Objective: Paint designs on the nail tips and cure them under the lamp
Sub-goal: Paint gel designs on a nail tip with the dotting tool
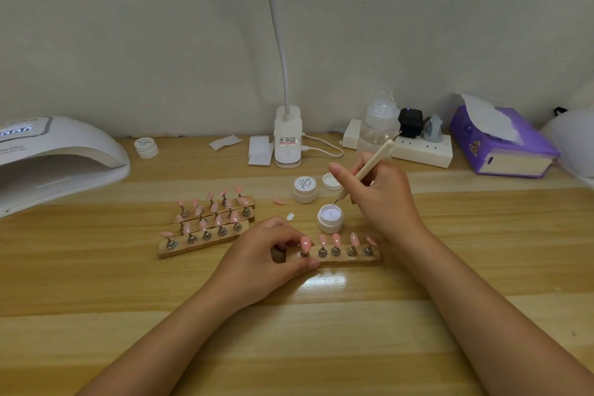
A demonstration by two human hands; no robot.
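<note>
The curing lamp sits at the far left of the desk, well apart from the working strip, so any freshly painted tips would have to cross a long stretch of wood; a tilt on that trip could likely smear wet gel.

Three spare wooden holders full of pink tips lie just left of centre, close to the left forearm's path. A careless sweep could knock them.

The working holder lies nearest the person, carrying five upright pink nail tips. The left hand has its grip curled round the strip's left end, thumb in front and fingers behind. If that hold slackens, the strip may slide under the brush and spoil a line.

The right hand pinches the brush like a pen, grip closed firmly on its shaft, the tip poised at the rim of the open gel pot, which stands just behind the holder. Overloading could drip white gel onto the tips below. The wrist hangs right beside the pot and might tip it.

A loose pink tip and the pot's lid lie nearby, easily brushed away.
</note>
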